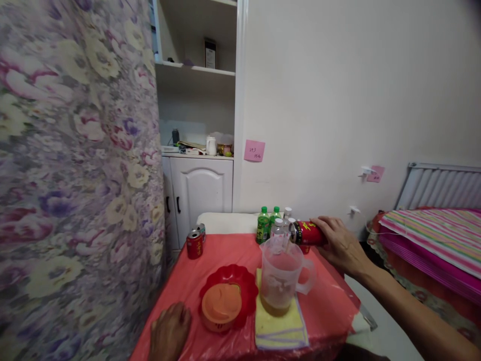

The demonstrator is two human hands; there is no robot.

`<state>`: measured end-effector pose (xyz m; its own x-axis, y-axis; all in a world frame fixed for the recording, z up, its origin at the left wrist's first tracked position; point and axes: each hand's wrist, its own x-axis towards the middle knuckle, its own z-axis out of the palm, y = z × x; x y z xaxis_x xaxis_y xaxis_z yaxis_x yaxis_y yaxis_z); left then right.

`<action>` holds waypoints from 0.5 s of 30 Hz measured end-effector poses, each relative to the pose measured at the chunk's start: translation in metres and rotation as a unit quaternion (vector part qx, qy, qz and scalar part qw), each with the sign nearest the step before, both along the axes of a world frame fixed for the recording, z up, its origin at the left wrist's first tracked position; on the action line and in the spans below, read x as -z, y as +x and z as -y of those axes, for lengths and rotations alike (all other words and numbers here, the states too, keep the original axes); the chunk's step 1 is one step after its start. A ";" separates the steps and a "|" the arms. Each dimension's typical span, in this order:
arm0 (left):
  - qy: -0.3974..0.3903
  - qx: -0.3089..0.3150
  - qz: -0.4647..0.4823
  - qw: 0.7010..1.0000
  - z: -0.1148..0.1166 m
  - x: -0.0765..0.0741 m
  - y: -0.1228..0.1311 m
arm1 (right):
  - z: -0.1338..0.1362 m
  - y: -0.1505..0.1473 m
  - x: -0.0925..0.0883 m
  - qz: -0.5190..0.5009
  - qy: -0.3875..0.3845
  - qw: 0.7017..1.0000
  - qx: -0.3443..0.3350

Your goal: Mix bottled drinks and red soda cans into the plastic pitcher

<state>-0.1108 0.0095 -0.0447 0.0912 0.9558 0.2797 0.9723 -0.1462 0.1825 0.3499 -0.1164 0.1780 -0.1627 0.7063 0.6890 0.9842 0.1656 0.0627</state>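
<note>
My right hand (338,245) is wrapped around a red drink can (310,233), tipped on its side with its top facing left over the rim of a clear plastic measuring jug (280,276). A thin stream seems to fall from the can into the jug. The jug stands upright on a folded yellow cloth (281,328), its handle to the right. Beside the table's left edge my left hand (171,328) rests in a loose fist, apart from the orange lidded container (221,306) on the red scalloped plate (250,286).
Behind the jug stand green-capped bottles (263,225) and white-capped clear bottles (278,228). A red can (194,244) and another can (201,229) stand at the back left of the red-covered table (233,248). A floral curtain (82,175) hangs at left.
</note>
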 end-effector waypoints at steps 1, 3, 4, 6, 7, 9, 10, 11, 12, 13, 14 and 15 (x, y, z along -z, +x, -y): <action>0.000 0.000 0.004 1.000 0.000 0.000 -0.001 | 0.000 0.000 0.000 0.000 0.002 1.000 -0.001; -0.001 0.004 0.011 1.000 0.000 0.000 -0.002 | -0.001 0.000 -0.001 0.004 0.004 1.000 -0.004; -0.001 0.007 0.015 1.000 -0.001 0.000 -0.002 | -0.001 -0.001 -0.002 0.007 0.004 1.000 -0.004; -0.001 0.014 0.023 1.000 -0.001 0.001 -0.003 | -0.001 -0.001 -0.002 0.016 0.000 1.000 -0.003; -0.001 0.018 0.027 0.999 -0.002 0.002 -0.003 | -0.001 -0.001 -0.003 0.020 -0.002 1.000 -0.003; -0.001 0.024 0.036 0.999 -0.003 0.004 -0.004 | -0.001 -0.001 -0.003 0.024 -0.005 1.000 -0.001; -0.001 0.026 0.040 0.999 -0.004 0.005 -0.005 | -0.001 -0.001 -0.003 0.024 -0.006 1.000 -0.002; -0.003 0.029 0.044 0.999 -0.005 0.006 -0.005 | -0.002 -0.001 -0.003 0.024 -0.008 1.000 -0.002; -0.005 0.032 0.048 0.998 -0.005 0.008 -0.006 | -0.002 0.000 -0.003 0.024 -0.010 1.000 -0.001; -0.008 0.036 0.051 0.998 -0.006 0.009 -0.006 | -0.003 0.000 -0.003 0.023 -0.012 1.000 -0.001; -0.011 0.040 0.053 0.998 -0.007 0.010 -0.007 | -0.003 0.000 -0.003 0.023 -0.014 1.000 -0.001; -0.014 0.043 0.056 0.997 -0.008 0.011 -0.007 | -0.003 0.001 -0.003 0.023 -0.016 1.000 0.000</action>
